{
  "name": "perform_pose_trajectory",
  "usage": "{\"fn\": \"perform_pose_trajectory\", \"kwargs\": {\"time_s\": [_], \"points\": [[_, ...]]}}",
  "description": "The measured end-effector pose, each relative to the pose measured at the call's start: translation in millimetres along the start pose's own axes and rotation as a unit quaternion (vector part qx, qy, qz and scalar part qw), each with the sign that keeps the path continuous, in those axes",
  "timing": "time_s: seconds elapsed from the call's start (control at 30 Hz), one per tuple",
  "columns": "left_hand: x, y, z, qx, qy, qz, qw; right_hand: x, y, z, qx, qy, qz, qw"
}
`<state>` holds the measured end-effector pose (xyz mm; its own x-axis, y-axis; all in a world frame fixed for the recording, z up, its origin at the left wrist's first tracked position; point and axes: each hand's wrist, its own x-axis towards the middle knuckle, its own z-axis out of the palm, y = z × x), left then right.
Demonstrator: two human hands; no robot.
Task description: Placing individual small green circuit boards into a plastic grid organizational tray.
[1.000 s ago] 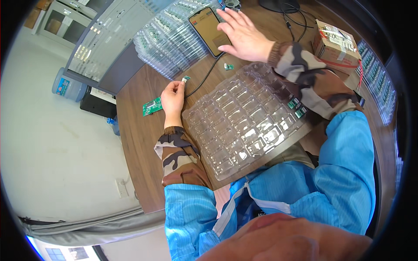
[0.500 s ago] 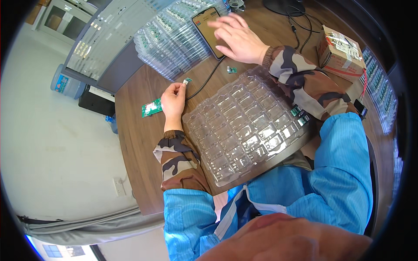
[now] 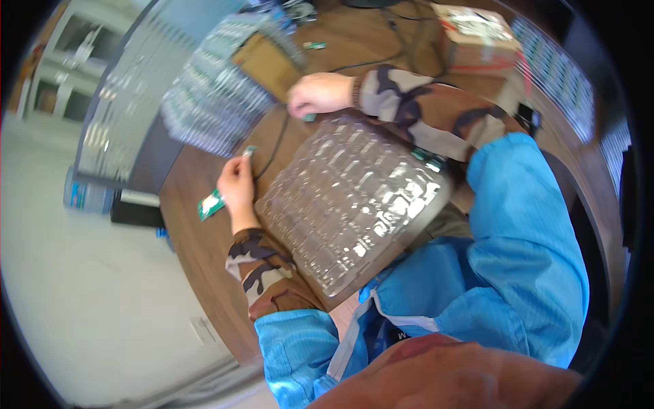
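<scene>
My left hand (image 3: 236, 183) pinches a small green-and-white circuit board (image 3: 250, 150) at its fingertips. Beside it on the table lies a larger green circuit board (image 3: 210, 204). My right hand (image 3: 321, 95) is curled, knuckles up, just past the far edge of the clear plastic tray (image 3: 327, 269). Close under its fingers shows another small green board (image 3: 310, 117); blur hides whether they grip it. A few small boards (image 3: 428, 161) sit in the tray's right side, by my right sleeve; most other pockets look bare. The phone (image 3: 269, 68) leans on stacked trays beyond my hands.
Stacked clear trays (image 3: 208, 102) stand at the back left, before a grey partition (image 3: 112, 116). A taped cardboard box (image 3: 477, 41) is at the back right, near more filled trays (image 3: 555, 78). A black cable (image 3: 276, 146) runs past my left hand. Another small green board (image 3: 315, 46) lies farther back.
My right hand has left the phone screen and come down toward the tray's far edge, over the small board there. My left hand still pinches its board. The whole view has shifted and blurred.
</scene>
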<state>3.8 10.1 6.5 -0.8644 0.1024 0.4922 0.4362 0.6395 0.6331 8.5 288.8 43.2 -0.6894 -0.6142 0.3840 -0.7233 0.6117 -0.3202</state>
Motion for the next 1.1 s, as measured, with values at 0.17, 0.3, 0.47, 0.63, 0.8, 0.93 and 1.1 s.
{"fn": "perform_pose_trajectory", "kwargs": {"time_s": [0.17, 0.3, 0.47, 0.63, 0.8, 0.93, 1.1], "points": [[1.4, -11.4, -7.5, 0.001, -0.018, 0.013, 1.0, -9.4, -77.8, -25.4, 0.265, 0.105, -0.099, 0.953], [4.3, -18.4, -8.6, -0.028, -0.037, -0.018, 0.999, -78.2, -154.4, -34.7, 0.363, -0.078, -0.241, 0.897], [1.9, -4.3, -9.4, -0.007, -0.053, -0.01, 0.998, -187.6, -164.9, -57.2, 0.382, -0.13, -0.076, 0.912], [3.9, -14.1, -14.7, 0.004, -0.062, -0.01, 0.998, -292.1, -149.3, -119.9, 0.318, 0.05, 0.201, 0.925], [-0.6, -2.0, -14.4, -0.006, -0.069, -0.012, 0.998, -387.0, -129.9, -168.5, 0.34, 0.41, 0.377, 0.758], [1.5, -9.8, -12.6, -0.023, -0.056, -0.012, 0.998, -429.1, -96.4, -199.2, 0.277, 0.602, 0.389, 0.64], [-1.1, -0.8, -11.1, -0.015, -0.056, -0.006, 0.998, -459.7, -60.3, -212.6, -0.213, 0.503, 0.48, 0.686]]}}
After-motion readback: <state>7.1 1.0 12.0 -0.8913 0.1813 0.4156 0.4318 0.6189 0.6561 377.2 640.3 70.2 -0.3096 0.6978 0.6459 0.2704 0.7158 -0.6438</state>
